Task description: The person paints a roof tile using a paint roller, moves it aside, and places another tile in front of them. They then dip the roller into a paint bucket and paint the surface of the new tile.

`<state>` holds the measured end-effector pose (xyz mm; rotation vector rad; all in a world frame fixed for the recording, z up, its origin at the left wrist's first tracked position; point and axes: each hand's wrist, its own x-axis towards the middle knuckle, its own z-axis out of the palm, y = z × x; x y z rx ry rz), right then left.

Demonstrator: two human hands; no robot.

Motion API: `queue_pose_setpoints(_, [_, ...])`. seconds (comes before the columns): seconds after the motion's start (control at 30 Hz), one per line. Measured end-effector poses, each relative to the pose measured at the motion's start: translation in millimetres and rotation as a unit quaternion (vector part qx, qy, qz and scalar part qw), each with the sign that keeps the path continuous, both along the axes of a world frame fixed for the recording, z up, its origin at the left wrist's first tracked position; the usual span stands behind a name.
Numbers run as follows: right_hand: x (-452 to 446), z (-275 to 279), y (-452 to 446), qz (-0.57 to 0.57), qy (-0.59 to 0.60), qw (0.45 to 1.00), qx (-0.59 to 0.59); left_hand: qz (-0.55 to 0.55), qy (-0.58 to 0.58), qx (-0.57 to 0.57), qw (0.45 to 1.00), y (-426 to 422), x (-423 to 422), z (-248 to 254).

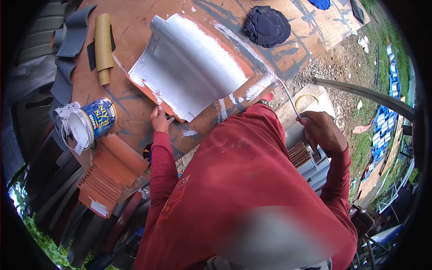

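Head view: right grip (326, 132) closed round a wire-handled tool (288, 97), left grip (159, 120) at the near-left edge of the mostly white tile (193, 63) on the desk (135, 18), pinch or mere touch not tellable. Coating looks to be the step in hand; covering the orange margins would call for steadying the tile. Paint bucket (103, 118) and terracotta tiles (120, 157) crowd the left; dark cloth (267, 26) lies beyond, apart.

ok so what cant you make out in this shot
All in the head view:
Underside of the white-coated tile: hidden by its own top.
Grip end of the rod: hidden by the right hand.
Blue item at the top: cut off by the picture's edge.
Person's head: smeared by blur.
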<state>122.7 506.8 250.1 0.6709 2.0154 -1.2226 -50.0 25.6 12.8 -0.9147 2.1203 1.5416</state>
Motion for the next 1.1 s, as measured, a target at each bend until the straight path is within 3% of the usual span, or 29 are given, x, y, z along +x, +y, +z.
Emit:
queue_pose_setpoints(0.13, [7,-15,9,-0.079,0.059,0.985,-0.142,0.008,0.000,0.001,1.000,0,1,2])
queue_pose_setpoints(0.23, [-27,-33,-2,-0.038,0.044,0.987,-0.148,0.007,0.009,0.015,1.000,3,2,7])
queue_pose_setpoints(0.43, [-151,-64,-27,0.011,0.182,0.973,-0.144,0.004,0.019,0.024,1.000,7,2,7])
queue_pose_setpoints(0.5, [-194,-68,-35,0.055,0.212,0.967,-0.134,-0.004,0.016,0.013,1.000,5,2,4])
queue_pose_setpoints(0.6, [-235,-67,-49,0.034,0.216,0.967,-0.128,0.018,0.023,0.005,1.000,3,6,-2])
queue_pose_setpoints(0.9, [-170,-67,-9,0.035,0.142,0.977,-0.153,0.037,0.050,0.013,0.998,9,7,-2])
queue_pose_setpoints(0.97, [-158,-73,-2,0.014,0.144,0.958,-0.246,0.022,0.033,0.001,0.999,9,10,-1])
queue_pose_setpoints(1.1, [-201,-89,-22,-0.004,0.169,0.954,-0.249,0.023,0.043,-0.018,0.999,8,6,-5])
